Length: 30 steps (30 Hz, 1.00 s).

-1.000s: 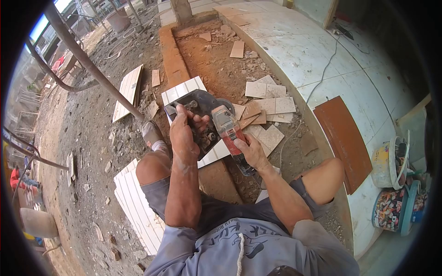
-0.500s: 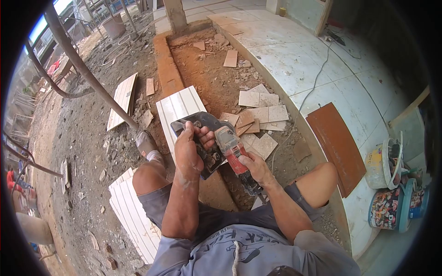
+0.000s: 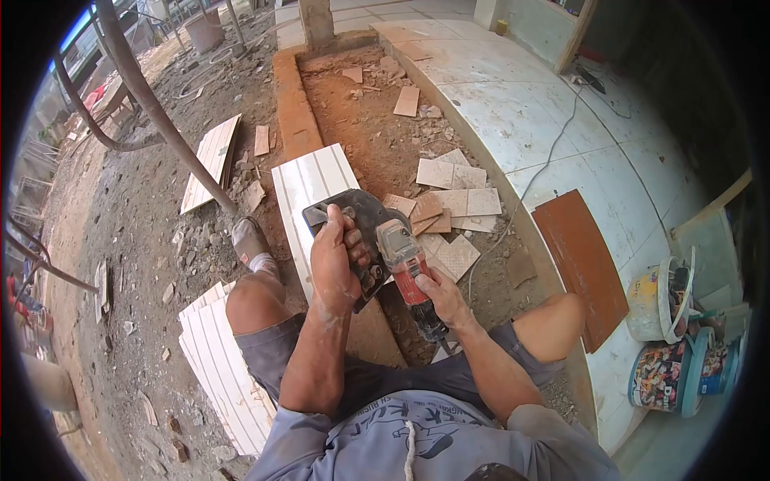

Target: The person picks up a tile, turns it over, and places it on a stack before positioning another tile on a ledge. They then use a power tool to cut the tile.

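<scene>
At frame centre, the left hand's (image 3: 333, 260) fingers are now curling tighter on the black base plate (image 3: 369, 215), seemingly steadying it, while the right hand's (image 3: 446, 298) are wrapping the red grinder (image 3: 411, 276) over the striped tile (image 3: 317, 178).

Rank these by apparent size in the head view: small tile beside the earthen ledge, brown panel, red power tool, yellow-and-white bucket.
1. Brown panel
2. Red power tool and yellow-and-white bucket: too alike to rank, the tool being partly covered by the right hand
3. Small tile
</scene>
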### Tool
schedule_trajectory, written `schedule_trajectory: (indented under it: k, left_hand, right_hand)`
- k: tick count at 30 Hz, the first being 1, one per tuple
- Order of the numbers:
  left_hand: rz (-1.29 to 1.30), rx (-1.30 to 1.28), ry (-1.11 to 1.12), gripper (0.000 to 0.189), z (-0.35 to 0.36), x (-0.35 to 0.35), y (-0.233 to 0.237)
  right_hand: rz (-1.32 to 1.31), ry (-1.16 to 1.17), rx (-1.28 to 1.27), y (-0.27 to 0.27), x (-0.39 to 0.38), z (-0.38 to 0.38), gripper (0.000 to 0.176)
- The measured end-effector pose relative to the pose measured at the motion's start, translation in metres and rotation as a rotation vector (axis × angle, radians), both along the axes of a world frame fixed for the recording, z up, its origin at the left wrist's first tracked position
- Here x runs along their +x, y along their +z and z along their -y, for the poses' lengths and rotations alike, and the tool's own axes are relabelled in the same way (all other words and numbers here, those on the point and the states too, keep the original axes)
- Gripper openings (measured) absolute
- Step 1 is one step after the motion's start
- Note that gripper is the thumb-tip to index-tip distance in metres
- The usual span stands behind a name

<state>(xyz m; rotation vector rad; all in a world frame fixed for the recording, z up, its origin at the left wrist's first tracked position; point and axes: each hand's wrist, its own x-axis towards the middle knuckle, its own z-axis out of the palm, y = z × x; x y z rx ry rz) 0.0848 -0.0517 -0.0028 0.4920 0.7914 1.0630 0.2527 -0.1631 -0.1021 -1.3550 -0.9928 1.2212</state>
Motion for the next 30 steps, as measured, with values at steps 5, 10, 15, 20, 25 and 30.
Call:
schedule_trajectory:
  k: [5,10,15,20,25,30]
  left_hand:
    - [-0.008,0.033,0.021,0.037,0.004,0.000,0.014]
    - [0.000,0.028,0.007,0.037,0.008,0.002,0.015]
    - [0.003,0.013,0.004,0.038,0.008,0.004,0.007]
    - [-0.023,-0.011,0.028,0.037,0.005,0.005,0.005]
    - [-0.045,-0.005,0.045,0.037,0.002,0.003,0.004]
    - [-0.027,0.010,0.066,0.037,0.001,0.001,0.003]
  right_hand:
    - [0.064,-0.051,0.084,-0.007,0.003,-0.004,0.047]
    - [0.161,-0.130,0.108,-0.018,0.005,0.001,0.046]
    - [0.251,-0.146,0.078,-0.017,0.005,0.005,0.052]
    - [0.314,-0.137,0.037,-0.021,0.007,0.000,0.057]
    - [0.346,-0.118,-0.009,-0.020,0.003,-0.003,0.061]
    - [0.403,-0.133,-0.015,-0.012,0.004,-0.011,0.063]
